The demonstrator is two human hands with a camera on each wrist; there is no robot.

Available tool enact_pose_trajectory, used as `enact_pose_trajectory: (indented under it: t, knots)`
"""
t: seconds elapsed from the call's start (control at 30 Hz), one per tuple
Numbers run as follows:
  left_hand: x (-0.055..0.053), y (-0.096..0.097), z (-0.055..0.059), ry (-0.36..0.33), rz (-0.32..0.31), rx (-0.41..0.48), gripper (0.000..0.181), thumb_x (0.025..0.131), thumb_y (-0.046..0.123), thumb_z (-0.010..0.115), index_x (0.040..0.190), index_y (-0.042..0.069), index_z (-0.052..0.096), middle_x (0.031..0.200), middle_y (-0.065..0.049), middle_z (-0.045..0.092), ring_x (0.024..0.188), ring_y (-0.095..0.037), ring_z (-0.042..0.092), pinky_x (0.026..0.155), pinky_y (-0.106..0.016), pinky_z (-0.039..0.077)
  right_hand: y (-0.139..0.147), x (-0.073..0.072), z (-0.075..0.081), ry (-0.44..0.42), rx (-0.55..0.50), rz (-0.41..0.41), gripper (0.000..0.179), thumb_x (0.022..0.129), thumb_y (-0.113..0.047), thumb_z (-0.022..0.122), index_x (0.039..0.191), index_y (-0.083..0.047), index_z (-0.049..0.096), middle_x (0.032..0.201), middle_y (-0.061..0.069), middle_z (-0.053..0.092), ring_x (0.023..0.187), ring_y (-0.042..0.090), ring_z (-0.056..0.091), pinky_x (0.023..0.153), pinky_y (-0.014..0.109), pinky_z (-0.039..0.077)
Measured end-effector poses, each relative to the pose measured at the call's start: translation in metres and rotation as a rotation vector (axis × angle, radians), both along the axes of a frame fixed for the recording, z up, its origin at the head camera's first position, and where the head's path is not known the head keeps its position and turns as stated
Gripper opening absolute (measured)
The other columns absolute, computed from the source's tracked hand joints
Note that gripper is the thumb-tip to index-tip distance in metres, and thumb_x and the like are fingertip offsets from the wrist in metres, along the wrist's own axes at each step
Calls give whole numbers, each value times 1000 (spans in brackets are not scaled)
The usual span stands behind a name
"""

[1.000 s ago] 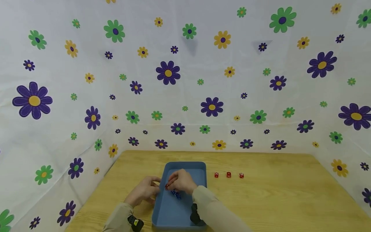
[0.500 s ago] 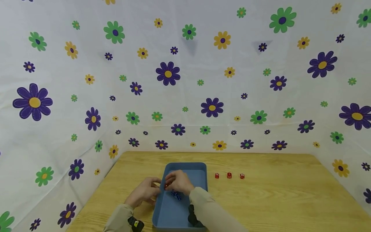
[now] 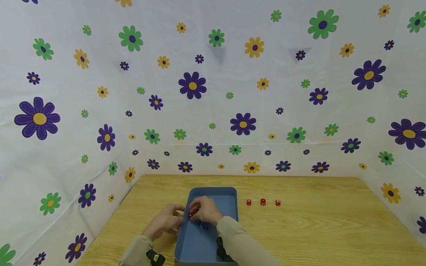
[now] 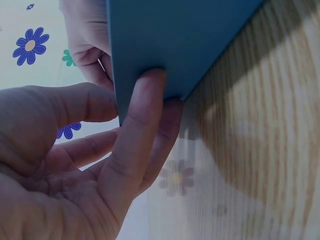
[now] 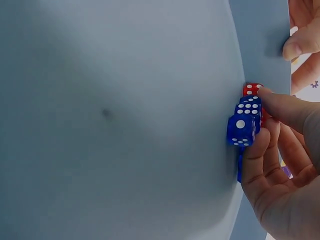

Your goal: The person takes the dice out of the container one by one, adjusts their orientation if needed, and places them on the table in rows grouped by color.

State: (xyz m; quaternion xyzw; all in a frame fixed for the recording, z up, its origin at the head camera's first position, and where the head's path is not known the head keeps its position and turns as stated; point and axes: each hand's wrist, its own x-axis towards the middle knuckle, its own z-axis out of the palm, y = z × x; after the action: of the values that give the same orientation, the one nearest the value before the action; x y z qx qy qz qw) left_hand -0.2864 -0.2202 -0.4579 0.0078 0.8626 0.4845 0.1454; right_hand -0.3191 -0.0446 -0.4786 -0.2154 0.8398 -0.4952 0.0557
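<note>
A blue rectangular tray [image 3: 194,245] stands on the wooden table. My left hand [image 3: 164,222] holds its left side wall, fingers against the outside and thumb [image 5: 295,49] at the rim. Inside the tray, close to that wall, my right hand [image 3: 207,212] pinches at a red die [image 5: 251,88] between thumb and fingertips. More red shows behind, partly hidden by blue dice. Several blue dice with white pips [image 5: 241,130] lie clustered beside my right fingertips; the lowest one is mostly covered by a finger.
Three red dice, the left one [image 3: 249,202], the middle one [image 3: 263,202] and the right one [image 3: 277,203], sit in a row on the table [image 3: 316,221] right of the tray. A white flower-patterned sheet [image 3: 213,107] surrounds the table's back and sides.
My right hand has shifted slightly left toward the tray's side wall, its fingertips still at the red die. My left hand has stayed at the tray's wall.
</note>
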Motion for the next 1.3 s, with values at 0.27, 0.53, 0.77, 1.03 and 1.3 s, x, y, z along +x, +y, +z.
enact_pose_trajectory:
  t: [0.27,0.53,0.77,1.03,1.3]
  knots:
    - [1,-1,1,-8,-6,5,43,89,-4,53,132,-4,52,101,-18,64,80,-24,63,56,-38,59,-2,1,-2,57,9,30,26,75,2,81,100,-2,73,87,10,74,74,12,67,66,24,55]
    - [-2,0,1,-14,-7,1,43,90,-3,52,133,-4,52,101,-18,63,80,-24,64,56,-38,59,6,-2,2,3,-67,27,26,77,7,77,101,0,73,87,13,74,75,18,70,67,29,58]
    - [-2,0,1,-10,-4,-10,45,89,-3,53,133,-4,52,101,-17,64,80,-23,65,57,-39,59,15,0,10,-44,-105,-21,32,77,1,79,108,3,72,88,12,75,76,15,70,68,30,58]
    - [-1,0,0,-7,20,-10,45,87,-3,55,133,-3,53,99,-17,64,79,-24,64,57,-39,60,33,1,19,-66,-108,-76,31,78,-1,79,109,-1,73,91,10,75,79,15,69,66,32,59]
    - [-2,2,0,-24,28,-21,45,88,-2,55,133,-3,52,99,-16,63,79,-24,63,57,-38,60,54,2,29,-81,-135,-76,30,80,-6,79,109,-4,73,95,10,74,79,15,68,68,32,60]
